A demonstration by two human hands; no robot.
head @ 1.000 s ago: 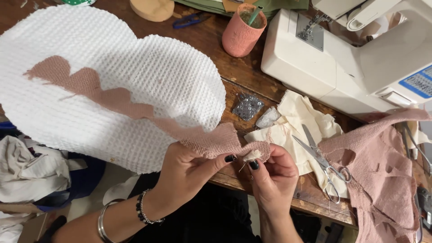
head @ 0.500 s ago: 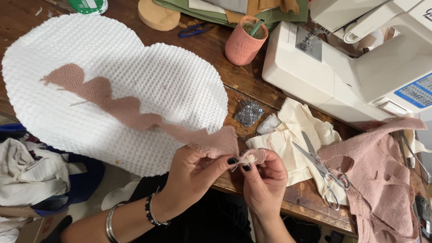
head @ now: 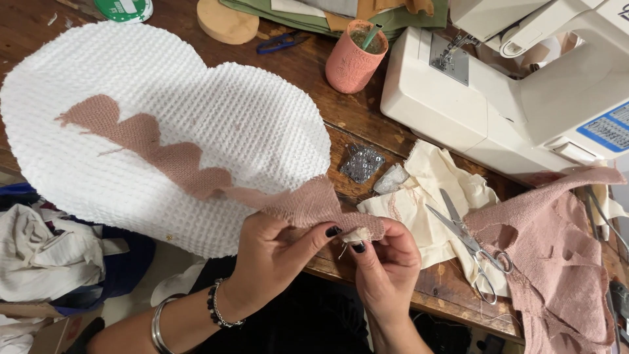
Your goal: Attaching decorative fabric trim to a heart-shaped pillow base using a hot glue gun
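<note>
A large white waffle-textured cloth (head: 216, 124) with a wavy outline lies on the wooden table (head: 347, 115) and hangs over its near edge. A dusty-pink scalloped strip (head: 164, 154) runs across it from upper left to lower right. My left hand (head: 275, 252) pinches the strip's near end at the cloth's edge. My right hand (head: 386, 262) pinches the same end, where a small cream scrap shows between my fingertips. Both thumbs meet there.
A white sewing machine (head: 524, 85) stands at the right. Scissors (head: 468, 242) lie on cream cloth (head: 439, 177) beside pink fabric (head: 557, 262). A pink cup (head: 354, 62), a wooden disc (head: 226, 23) and a shiny silver piece (head: 362, 162) lie beyond. Clothes (head: 46, 255) are piled at the lower left.
The view has shifted, so the white cloth sits further right and lower. My hands have stayed at the strip's near end, with the fingertips now closer together on it.
</note>
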